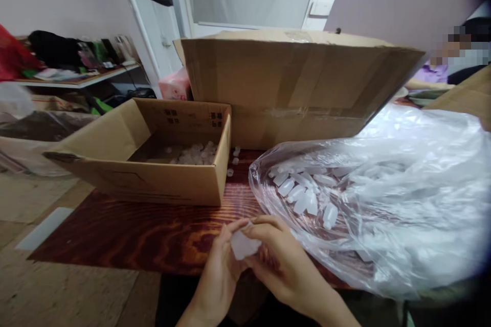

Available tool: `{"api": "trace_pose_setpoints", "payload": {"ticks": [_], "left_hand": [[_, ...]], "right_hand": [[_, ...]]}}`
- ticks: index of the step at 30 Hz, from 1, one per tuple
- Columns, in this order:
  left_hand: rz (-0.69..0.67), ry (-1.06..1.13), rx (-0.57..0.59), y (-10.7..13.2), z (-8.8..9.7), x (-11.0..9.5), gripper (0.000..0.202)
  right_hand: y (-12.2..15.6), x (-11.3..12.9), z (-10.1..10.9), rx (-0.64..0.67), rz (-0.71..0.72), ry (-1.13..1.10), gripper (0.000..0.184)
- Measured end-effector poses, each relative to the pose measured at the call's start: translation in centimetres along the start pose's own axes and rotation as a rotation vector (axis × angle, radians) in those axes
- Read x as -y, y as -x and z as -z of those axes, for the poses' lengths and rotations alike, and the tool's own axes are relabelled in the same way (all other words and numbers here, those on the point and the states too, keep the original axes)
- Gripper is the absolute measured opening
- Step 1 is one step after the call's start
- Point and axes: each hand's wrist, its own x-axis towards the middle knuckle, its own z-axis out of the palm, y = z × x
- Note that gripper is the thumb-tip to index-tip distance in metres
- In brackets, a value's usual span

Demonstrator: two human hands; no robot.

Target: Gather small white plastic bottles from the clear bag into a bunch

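Note:
Both my hands meet at the near edge of the dark wooden table (146,235), closed round one small translucent white plastic bottle (243,245). My left hand (220,271) grips it from the left and below, and my right hand (284,260) pinches its top from the right. Just right of my hands lies a large clear plastic bag (383,204) full of several similar small bottles. To the left stands an open cardboard box (153,158) with several small whitish pieces inside.
A big cardboard box (291,82) lies on its side behind the small one. A few loose white caps (235,156) sit on the table between the boxes. A cluttered shelf (76,76) is at far left. Another person (464,56) sits at far right.

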Motion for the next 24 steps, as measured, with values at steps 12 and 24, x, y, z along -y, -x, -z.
{"api": "trace_pose_setpoints", "payload": {"ticks": [12, 24], "left_hand": [[-0.105, -0.086, -0.313, -0.5, -0.2, 1.0, 0.054], [0.027, 0.070, -0.200, -0.1, -0.7, 0.9, 0.045]], "right_hand": [[0.3, -6.2, 4.3, -0.257, -0.327, 0.596, 0.029], [0.3, -12.6, 6.4, -0.158, -0.407, 0.703, 0.029]]}}
